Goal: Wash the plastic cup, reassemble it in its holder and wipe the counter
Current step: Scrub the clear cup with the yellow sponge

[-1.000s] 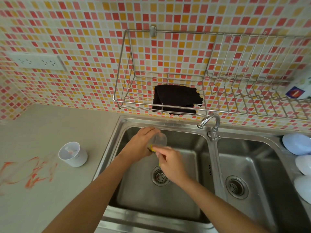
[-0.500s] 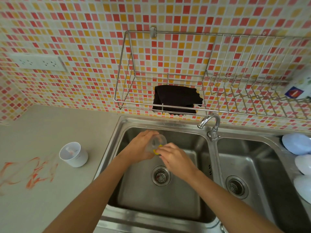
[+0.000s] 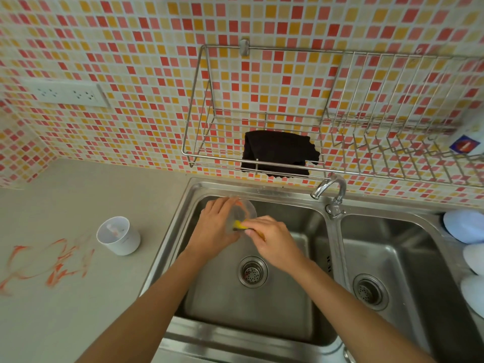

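Note:
Over the left basin of the steel sink [image 3: 183, 205], my left hand [image 3: 213, 226] grips a clear plastic cup [image 3: 247, 209], its mouth facing right. My right hand [image 3: 275, 239] pinches a yellow sponge [image 3: 238, 225] and presses it against the cup's rim. The white cup holder [image 3: 119, 235] stands upright on the beige counter [image 3: 78, 323], left of the sink. Orange-red smears [image 3: 49, 263] stain the counter to the left of the holder. A black cloth [image 3: 277, 151] lies in the wire rack [image 3: 199, 100] on the tiled wall.
The tap [image 3: 330, 191] stands between the two basins, no water visibly running. Pale blue and white dishes [image 3: 463, 225] sit at the right edge. A bottle [image 3: 468, 137] rests in the rack's right end. A socket strip [image 3: 65, 94] is on the wall at left.
The cup has turned in my left hand so its mouth now faces right and up. My right hand has shifted the sponge up against the cup's rim.

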`<state>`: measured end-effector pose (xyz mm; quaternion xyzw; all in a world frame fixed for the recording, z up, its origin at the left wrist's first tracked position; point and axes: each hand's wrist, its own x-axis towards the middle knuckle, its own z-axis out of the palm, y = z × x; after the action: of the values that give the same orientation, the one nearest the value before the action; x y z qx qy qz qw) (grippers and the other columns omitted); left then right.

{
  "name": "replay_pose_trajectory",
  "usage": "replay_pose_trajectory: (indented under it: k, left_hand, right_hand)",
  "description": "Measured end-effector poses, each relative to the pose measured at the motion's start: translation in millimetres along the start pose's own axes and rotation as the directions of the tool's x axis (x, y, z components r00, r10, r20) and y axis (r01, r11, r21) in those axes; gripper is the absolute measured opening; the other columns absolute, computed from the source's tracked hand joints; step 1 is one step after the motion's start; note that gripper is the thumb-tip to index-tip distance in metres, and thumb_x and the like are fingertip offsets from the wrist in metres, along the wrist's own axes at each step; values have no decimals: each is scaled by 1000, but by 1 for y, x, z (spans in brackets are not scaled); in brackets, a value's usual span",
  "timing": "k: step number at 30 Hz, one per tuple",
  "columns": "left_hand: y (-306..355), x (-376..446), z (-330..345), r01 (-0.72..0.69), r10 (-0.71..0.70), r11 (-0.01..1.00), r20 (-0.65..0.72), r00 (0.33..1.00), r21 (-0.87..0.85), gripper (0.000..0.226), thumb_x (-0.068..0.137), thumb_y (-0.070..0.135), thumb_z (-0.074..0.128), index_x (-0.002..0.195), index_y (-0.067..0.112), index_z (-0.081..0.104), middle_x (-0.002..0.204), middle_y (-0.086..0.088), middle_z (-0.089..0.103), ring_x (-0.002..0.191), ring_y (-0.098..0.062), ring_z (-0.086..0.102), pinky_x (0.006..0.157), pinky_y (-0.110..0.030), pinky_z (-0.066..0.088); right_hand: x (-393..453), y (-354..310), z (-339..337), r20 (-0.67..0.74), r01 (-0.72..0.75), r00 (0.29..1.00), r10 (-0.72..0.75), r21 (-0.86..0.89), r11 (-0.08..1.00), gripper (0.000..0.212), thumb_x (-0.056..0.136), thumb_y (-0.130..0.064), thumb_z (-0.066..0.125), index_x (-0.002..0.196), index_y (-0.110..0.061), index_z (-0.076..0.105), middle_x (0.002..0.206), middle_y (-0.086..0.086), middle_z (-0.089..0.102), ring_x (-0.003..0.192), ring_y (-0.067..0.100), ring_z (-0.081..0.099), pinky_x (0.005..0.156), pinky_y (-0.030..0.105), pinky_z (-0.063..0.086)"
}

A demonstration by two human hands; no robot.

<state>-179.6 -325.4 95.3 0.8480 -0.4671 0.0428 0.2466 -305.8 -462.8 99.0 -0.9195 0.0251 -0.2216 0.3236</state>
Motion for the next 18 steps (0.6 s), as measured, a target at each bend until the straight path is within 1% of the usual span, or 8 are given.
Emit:
replay_pose_trajectory:
  k: [3, 6, 9, 11, 12, 13, 15, 18]
  left_hand:
    - [-1, 0, -7, -15, 15, 994, 4, 1000, -108, 80, 64, 24, 80, 135, 15, 44, 132, -1, 51, 119, -19, 45, 103, -33, 39]
    - [3, 6, -11, -49, 52, 991, 21, 998, -122, 75, 64, 22, 81, 131, 14, 48, 128, -1, 54, 118, -18, 46, 103, -27, 34]
    - [-1, 11, -11, -59, 67, 992, 72, 995, -108, 75, 66, 26, 81, 132, 15, 48, 130, 0, 54, 121, -17, 46, 105, -25, 32]
    - [-4, 9, -13, -34, 49, 989, 105, 993, -146, 76, 65, 25, 82, 132, 16, 48, 131, 1, 54, 121, -16, 45, 105, -26, 34]
    - [-4, 8, -14, -38, 55, 987, 103, 993, -158, 76, 64, 23, 82, 131, 15, 49, 130, 1, 55, 121, -14, 46, 104, -28, 36]
    - [-2, 7, -15, -53, 69, 986, 97, 993, -157, 75, 63, 22, 83, 130, 14, 50, 129, 0, 56, 120, -14, 47, 103, -28, 37]
    - [4, 5, -18, -82, 98, 986, 106, 990, -149, 74, 63, 19, 83, 129, 11, 51, 128, 0, 56, 118, -11, 46, 102, -22, 32]
    - [12, 4, -18, -96, 116, 985, 133, 984, -145, 72, 64, 16, 82, 130, 13, 51, 127, 6, 53, 116, -3, 39, 99, -13, 22]
  right_hand:
    - [5, 10, -6, 68, 64, 996, -59, -83, 994, 33, 86, 1, 60, 115, -10, 69, 115, 2, 70, 107, 18, 60, 93, 37, 50]
    - [6, 12, -5, 75, 177, 984, -163, -249, 952, 41, 77, 8, 65, 112, -12, 71, 112, 1, 71, 105, 21, 61, 88, 40, 52]
    - [-1, -6, 3, 11, -18, 1000, 18, 9, 1000, 30, 86, 1, 62, 109, -16, 73, 108, -4, 72, 101, 12, 61, 90, 30, 50]
    - [-4, -10, 4, 41, -173, 985, 168, 210, 962, 26, 89, -6, 61, 108, -20, 73, 107, -6, 72, 100, 5, 62, 90, 26, 49]
    - [-4, -9, 2, 65, -200, 980, 190, 237, 951, 26, 90, -7, 61, 109, -21, 73, 107, -5, 72, 99, 4, 62, 91, 25, 49]
    - [-3, -4, -1, 88, -178, 983, 163, 206, 962, 28, 90, -6, 61, 109, -22, 73, 108, -5, 72, 101, 5, 62, 92, 25, 48]
    - [0, 9, -8, 164, 9, 986, -6, -21, 1000, 32, 86, -1, 62, 110, -20, 72, 110, -4, 71, 106, 11, 60, 94, 30, 48]
    - [9, 24, -16, 302, 331, 928, -218, -400, 855, 40, 70, 2, 73, 106, -16, 72, 107, -2, 71, 107, 20, 60, 79, 38, 52]
